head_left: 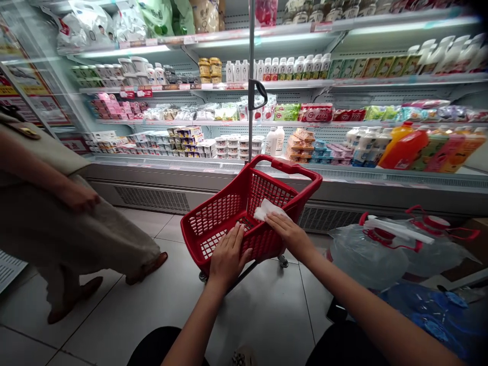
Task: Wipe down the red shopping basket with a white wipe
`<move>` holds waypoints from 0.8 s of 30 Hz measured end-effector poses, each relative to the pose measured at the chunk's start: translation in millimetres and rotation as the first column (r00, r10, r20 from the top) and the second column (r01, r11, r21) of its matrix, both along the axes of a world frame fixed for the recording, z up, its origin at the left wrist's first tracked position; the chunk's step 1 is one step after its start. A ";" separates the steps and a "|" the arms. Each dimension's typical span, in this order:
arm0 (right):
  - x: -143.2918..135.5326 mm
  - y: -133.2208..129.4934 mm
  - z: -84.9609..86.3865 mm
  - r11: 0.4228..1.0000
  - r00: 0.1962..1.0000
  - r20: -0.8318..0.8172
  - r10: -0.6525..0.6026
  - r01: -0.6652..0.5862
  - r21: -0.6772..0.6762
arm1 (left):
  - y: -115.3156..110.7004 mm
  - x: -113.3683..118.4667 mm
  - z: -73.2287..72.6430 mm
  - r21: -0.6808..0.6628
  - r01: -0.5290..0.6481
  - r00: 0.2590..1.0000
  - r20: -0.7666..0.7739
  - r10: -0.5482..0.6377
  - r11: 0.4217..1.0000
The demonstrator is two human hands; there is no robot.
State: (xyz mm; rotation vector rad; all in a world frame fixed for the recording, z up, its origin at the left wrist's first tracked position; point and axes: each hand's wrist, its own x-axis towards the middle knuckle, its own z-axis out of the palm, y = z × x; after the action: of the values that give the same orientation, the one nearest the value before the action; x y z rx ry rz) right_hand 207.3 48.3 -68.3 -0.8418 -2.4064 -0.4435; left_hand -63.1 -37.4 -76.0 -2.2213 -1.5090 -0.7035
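A small red plastic shopping cart (213, 206) with perforated walls stands on the tiled floor before me, its handle (292, 166) at the far right. My left hand (227, 254) lies on the near side rim, fingers stretched out and pointing into the basket, thumb apart on the outer side. At the rim nearer the handle, my right hand (284, 229) presses down with a crumpled white wipe (267, 207) under its fingers. The wipe sticks out past the fingertips over the basket's inside. Part of the near wall is hidden by my hands.
Behind the cart runs a refrigerated display case (152, 190) with glass doors and a door handle (258, 95), its shelves full of dairy and drinks. Large water jugs (385, 254) and blue bottles (427, 310) stand at the right. A person (72, 198) walks at the left.
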 end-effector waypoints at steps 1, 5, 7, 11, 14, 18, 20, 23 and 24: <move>5.4 2.5 1.7 1.000 1.000 0.008 0.020 -0.020 0.010 | -1.3 -0.1 1.3 -0.010 0.004 1.000 -0.004 -0.004 1.000; 51.5 24.9 15.8 0.998 0.999 -0.032 -0.028 0.030 0.053 | -7.1 0.9 6.2 -0.031 0.031 1.000 -0.002 -0.031 0.999; 71.1 33.7 21.3 0.994 0.992 -0.079 -0.097 0.101 0.048 | -8.7 2.6 8.0 -0.043 0.048 0.999 0.008 -0.047 0.998; 81.6 33.9 23.2 0.988 0.982 -0.105 -0.157 0.157 -0.007 | -9.0 9.0 10.7 -0.070 0.084 0.996 0.041 -0.081 0.994; 79.8 25.8 21.3 0.983 0.974 -0.130 -0.184 0.181 -0.031 | -8.4 16.6 12.0 -0.079 0.108 0.993 0.059 -0.103 0.991; 85.1 16.5 15.9 0.980 0.968 -0.153 -0.198 0.190 -0.063 | -6.2 31.7 13.4 -0.084 0.110 0.992 0.064 -0.105 0.990; 87.9 11.3 10.8 0.979 0.967 -0.163 -0.194 0.181 -0.093 | -4.2 41.2 14.2 -0.088 0.111 0.993 0.059 -0.107 0.990; 88.0 -0.8 4.0 0.979 0.966 -0.186 -0.178 0.154 -0.135 | -0.8 57.2 14.8 -0.098 0.121 0.992 0.053 -0.116 0.988; 87.3 -5.9 3.2 0.979 0.965 -0.199 -0.172 0.144 -0.146 | 0.1 63.0 14.7 -0.102 0.127 0.991 0.052 -0.122 0.987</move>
State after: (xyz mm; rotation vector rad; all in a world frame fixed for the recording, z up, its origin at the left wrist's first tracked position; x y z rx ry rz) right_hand 294.6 42.4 -65.2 -1.0878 -2.1994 -0.2439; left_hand 0.0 -37.3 -61.2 -2.4107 -1.4696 -0.7320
